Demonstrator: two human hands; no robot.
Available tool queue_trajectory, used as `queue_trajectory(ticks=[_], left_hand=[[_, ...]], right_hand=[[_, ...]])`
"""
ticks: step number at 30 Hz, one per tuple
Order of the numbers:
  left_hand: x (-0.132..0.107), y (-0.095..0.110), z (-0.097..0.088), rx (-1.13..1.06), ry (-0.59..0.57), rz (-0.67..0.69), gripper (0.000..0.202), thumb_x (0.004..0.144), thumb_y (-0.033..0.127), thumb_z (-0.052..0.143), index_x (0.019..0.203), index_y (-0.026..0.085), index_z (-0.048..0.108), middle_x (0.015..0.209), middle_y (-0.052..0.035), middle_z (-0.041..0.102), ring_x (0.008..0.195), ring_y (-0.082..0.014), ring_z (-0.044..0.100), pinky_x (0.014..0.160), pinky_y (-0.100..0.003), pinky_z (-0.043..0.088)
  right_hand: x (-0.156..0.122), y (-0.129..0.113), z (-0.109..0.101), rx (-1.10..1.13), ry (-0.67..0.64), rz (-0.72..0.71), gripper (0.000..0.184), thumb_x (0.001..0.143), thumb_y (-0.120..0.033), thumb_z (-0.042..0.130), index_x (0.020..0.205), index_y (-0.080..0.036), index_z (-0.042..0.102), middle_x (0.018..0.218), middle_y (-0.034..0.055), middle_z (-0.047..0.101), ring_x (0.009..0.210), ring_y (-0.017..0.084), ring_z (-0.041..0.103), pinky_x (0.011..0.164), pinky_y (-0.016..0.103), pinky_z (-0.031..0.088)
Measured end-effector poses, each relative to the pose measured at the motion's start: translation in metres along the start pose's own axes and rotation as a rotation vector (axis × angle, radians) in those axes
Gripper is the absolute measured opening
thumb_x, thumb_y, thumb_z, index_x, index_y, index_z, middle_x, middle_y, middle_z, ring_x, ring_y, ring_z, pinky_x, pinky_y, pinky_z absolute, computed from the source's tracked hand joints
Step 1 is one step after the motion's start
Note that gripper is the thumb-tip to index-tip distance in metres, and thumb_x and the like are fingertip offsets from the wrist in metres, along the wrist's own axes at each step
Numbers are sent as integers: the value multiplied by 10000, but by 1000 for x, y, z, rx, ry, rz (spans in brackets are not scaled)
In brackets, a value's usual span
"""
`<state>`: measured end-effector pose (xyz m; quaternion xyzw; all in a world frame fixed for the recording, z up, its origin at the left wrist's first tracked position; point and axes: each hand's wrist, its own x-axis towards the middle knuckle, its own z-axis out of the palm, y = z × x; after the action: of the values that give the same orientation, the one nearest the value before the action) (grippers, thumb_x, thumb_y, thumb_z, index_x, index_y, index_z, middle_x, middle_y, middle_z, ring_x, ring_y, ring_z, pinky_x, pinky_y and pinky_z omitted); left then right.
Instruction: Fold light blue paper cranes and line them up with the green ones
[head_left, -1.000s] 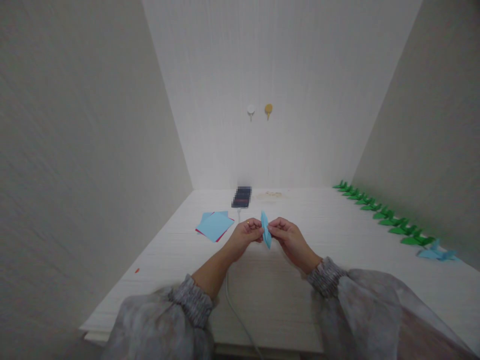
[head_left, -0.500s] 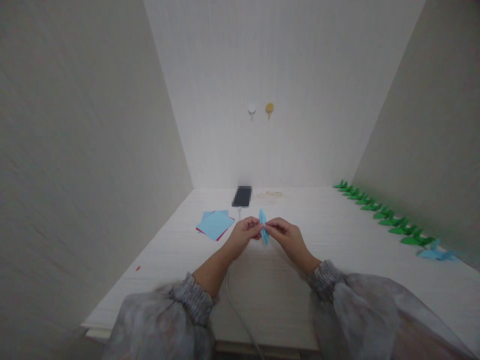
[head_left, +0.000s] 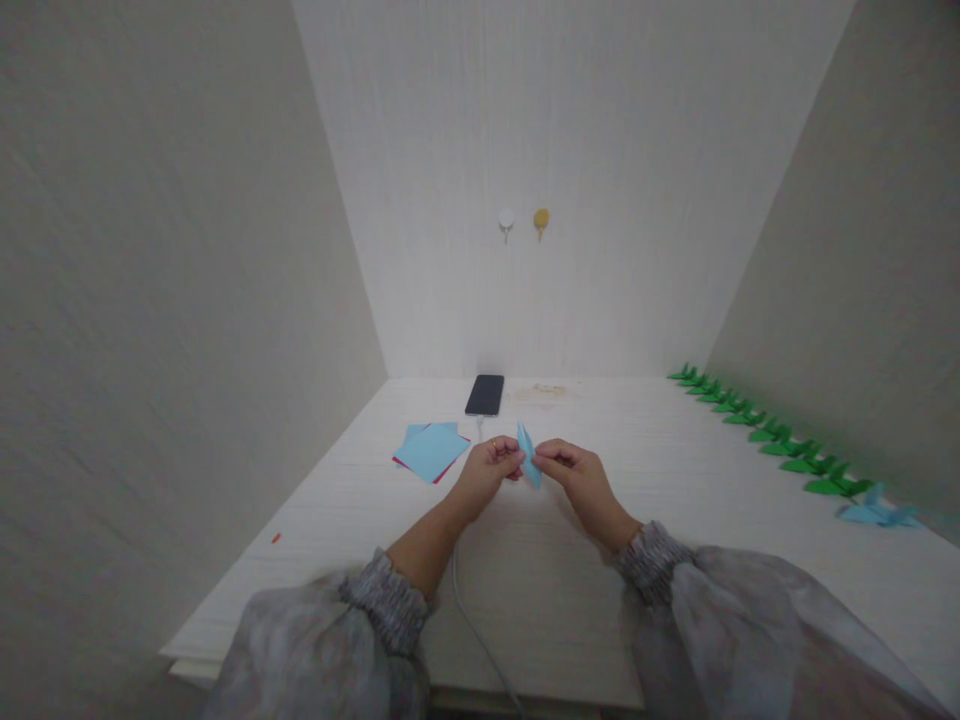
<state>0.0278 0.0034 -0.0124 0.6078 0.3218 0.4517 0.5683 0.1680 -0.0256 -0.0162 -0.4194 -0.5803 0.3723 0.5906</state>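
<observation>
A folded piece of light blue paper (head_left: pixel 528 456) is held upright between both hands above the middle of the table. My left hand (head_left: pixel 491 470) pinches it from the left, thumb on top, with a ring on one finger. From the right, my right hand (head_left: pixel 576 472) grips its edge between thumb and fingertips. The fingertips hide part of the folds. Left of my left hand lies a small pile of square paper sheets (head_left: pixel 431 452), light blue on top with red edges showing beneath.
Several green folded paper cranes (head_left: pixel 772 440) stand in a row along the right wall, with a light blue one (head_left: pixel 876 508) at the near end. A phone (head_left: pixel 485 395) lies at the back, its white cable (head_left: pixel 480 635) running toward me. An orange scrap (head_left: pixel 276 538) lies left.
The blue paper has turned slightly and looks flatter between my fingers. Both hands stay in nearly the same place, still pinching it.
</observation>
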Motion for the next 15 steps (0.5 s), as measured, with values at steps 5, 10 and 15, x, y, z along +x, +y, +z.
queue_trajectory(ticks=[5,10,15], left_hand=[[-3,5,-2,48,-34,2,267,611,372,587,685,124,520,509,28,487,466,-66,434,499,-202,351],[2,9,-11,98,154,14,256,592,347,597,555,135,459,449,47,445,429,-53,386,450,-183,291],[10,4,-22,149,157,-61,271,564,329,606,489,146,420,395,64,389,388,-49,336,427,-190,256]], right_hand=[[0,3,7,131,29,95,176,555,-284,647,666,-171,569,608,-11,561,578,116,509,584,259,407],[33,17,11,101,-128,44,175,643,-306,558,741,-161,552,667,11,588,640,129,538,644,277,415],[104,43,24,-375,-25,-155,281,722,-187,368,994,-156,430,995,67,566,908,135,502,786,293,364]])
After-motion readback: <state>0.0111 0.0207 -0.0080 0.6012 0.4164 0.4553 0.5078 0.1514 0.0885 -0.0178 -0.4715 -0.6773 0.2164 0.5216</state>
